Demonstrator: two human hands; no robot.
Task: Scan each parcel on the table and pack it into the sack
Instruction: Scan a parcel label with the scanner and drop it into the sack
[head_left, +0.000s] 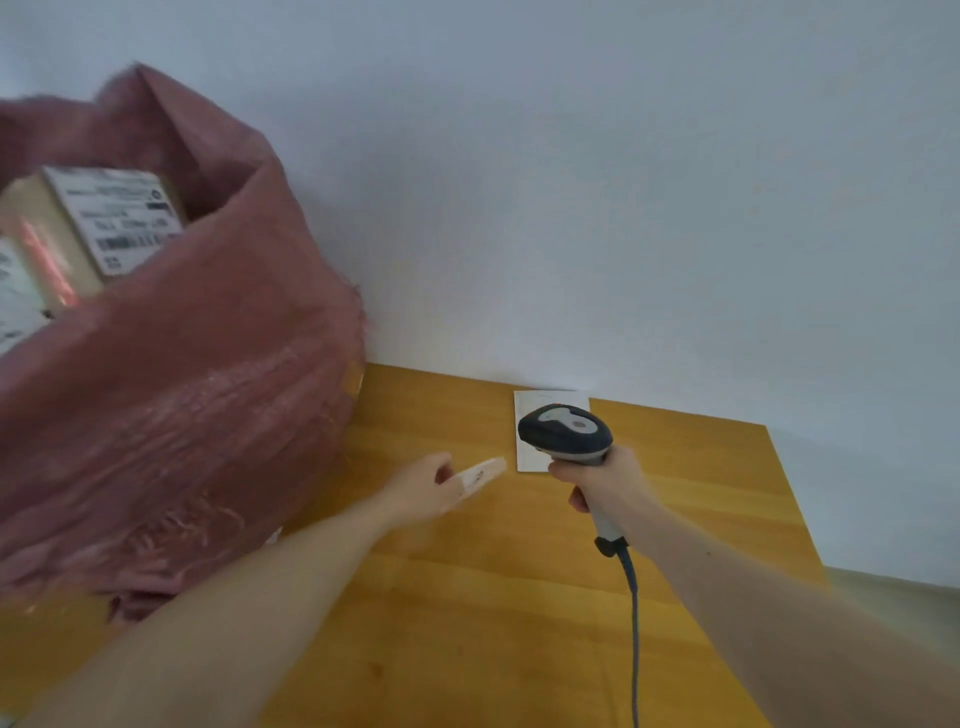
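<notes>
A pink woven sack (171, 395) stands on the left of the wooden table (519, 597), its mouth open. Inside it lie cardboard parcels (98, 223) with white barcode labels. My right hand (602, 483) grips the handle of a dark grey barcode scanner (569, 431), whose head points down over a white sheet (530, 405) lying flat at the table's far edge. My left hand (426, 486) holds a small, thin, pale card or packet (480, 475) just left of the scanner, a little above the tabletop.
A plain pale wall rises right behind the table. The scanner's grey cable (634, 639) runs down across the table toward me. The table's right edge (795, 509) ends near the wall, with floor beyond it.
</notes>
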